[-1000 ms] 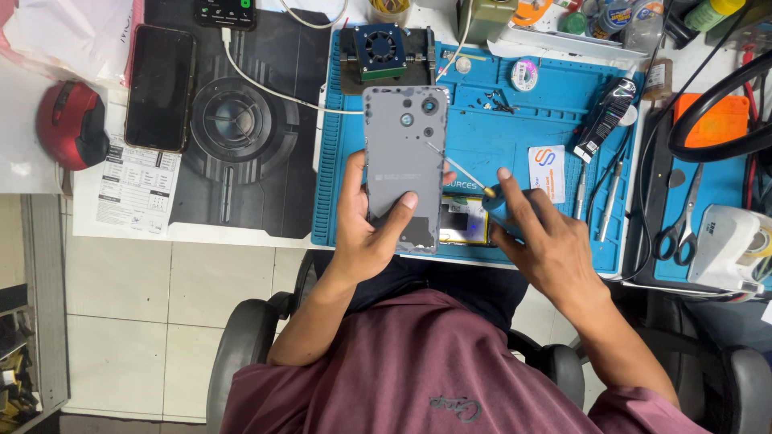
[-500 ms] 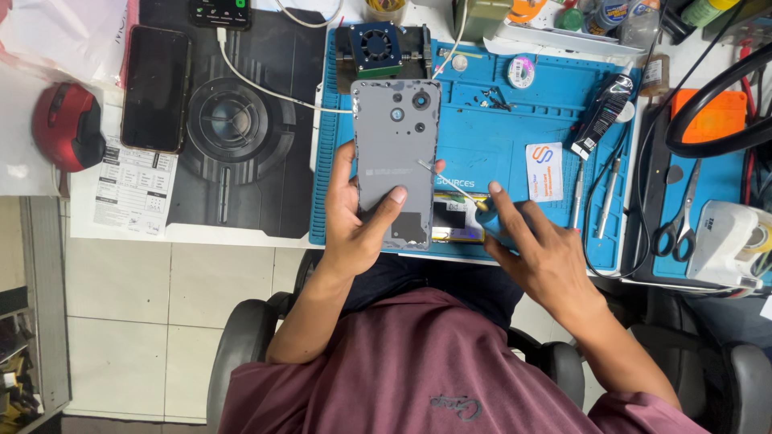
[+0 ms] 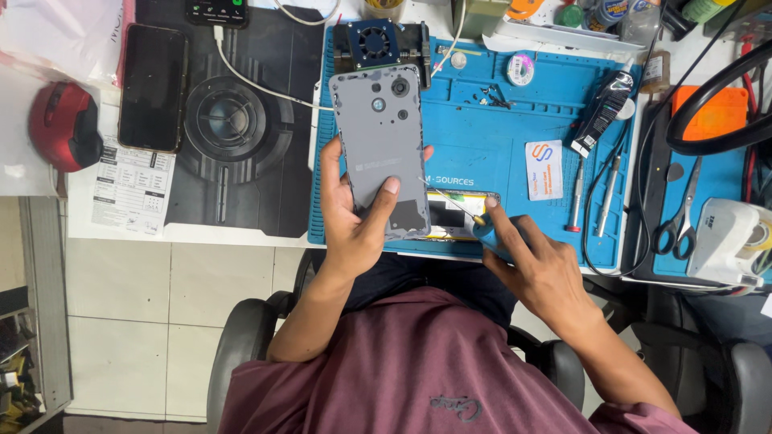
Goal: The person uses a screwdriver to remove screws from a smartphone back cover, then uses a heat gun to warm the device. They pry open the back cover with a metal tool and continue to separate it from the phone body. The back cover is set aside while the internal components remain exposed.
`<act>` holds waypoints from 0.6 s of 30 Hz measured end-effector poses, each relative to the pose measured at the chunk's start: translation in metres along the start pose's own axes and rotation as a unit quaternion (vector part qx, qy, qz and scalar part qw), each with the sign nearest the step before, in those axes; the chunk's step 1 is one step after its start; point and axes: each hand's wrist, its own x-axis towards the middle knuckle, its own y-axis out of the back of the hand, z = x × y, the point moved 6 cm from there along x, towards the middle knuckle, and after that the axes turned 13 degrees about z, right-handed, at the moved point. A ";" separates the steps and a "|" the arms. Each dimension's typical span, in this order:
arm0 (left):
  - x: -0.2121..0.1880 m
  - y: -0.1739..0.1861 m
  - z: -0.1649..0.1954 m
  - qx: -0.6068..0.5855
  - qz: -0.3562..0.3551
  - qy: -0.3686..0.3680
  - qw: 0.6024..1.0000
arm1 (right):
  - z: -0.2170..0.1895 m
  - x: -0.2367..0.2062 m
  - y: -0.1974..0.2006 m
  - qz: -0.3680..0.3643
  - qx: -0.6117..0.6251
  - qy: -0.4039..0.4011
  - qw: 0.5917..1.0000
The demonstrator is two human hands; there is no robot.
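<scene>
The left hand (image 3: pixel 354 229) has its fingers wrapped around the lower part of a grey phone (image 3: pixel 381 149), thumb pressed flat on the back cover and the other fingertips curling round the far edge, so the phone is gripped with its camera end pointing away from the person and its back facing up. The right hand (image 3: pixel 540 269) is closed around the blue handle of a small screwdriver (image 3: pixel 469 215), forefinger laid along the handle, with the thin shaft angling up and left so that its tip reaches the phone's right edge (whether it actually touches the cover cannot be told). Just beneath the shaft and beside the phone's lower corner lies a flat part with a yellow-and-white face (image 3: pixel 457 227), resting on the blue work mat (image 3: pixel 482 145) near its front edge. At the mat's far edge, just beyond the phone's top, sits a small black fan unit (image 3: pixel 375 42). Further right on the mat are a white card with an orange-and-blue mark (image 3: pixel 544 169), a roll of tape (image 3: pixel 520 69), a dark tube (image 3: pixel 603 112) and two slim screwdrivers (image 3: pixel 577 193). Well to the right, scissors (image 3: pixel 679 210) lie on a second blue pad. Left of the mat a black mat with a round raised centre (image 3: pixel 229 120) holds a dark phone (image 3: pixel 153 87) lying face up, with a white cable (image 3: pixel 257 80) running across it and a red mouse (image 3: pixel 63 124) beyond. The person wears a maroon shirt (image 3: pixel 418 362) and sits in a black chair (image 3: pixel 241 345).
</scene>
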 end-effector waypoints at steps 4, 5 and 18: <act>-0.004 0.003 -0.001 0.006 0.011 -0.009 1.000 | -0.002 -0.001 -0.001 -0.005 0.007 0.006 1.000; -0.004 0.003 -0.001 0.009 0.014 -0.013 1.000 | -0.002 -0.001 -0.002 -0.007 0.007 0.005 1.000; -0.008 0.002 0.000 0.044 0.052 -0.047 0.997 | -0.014 -0.013 -0.013 0.010 0.049 0.013 0.999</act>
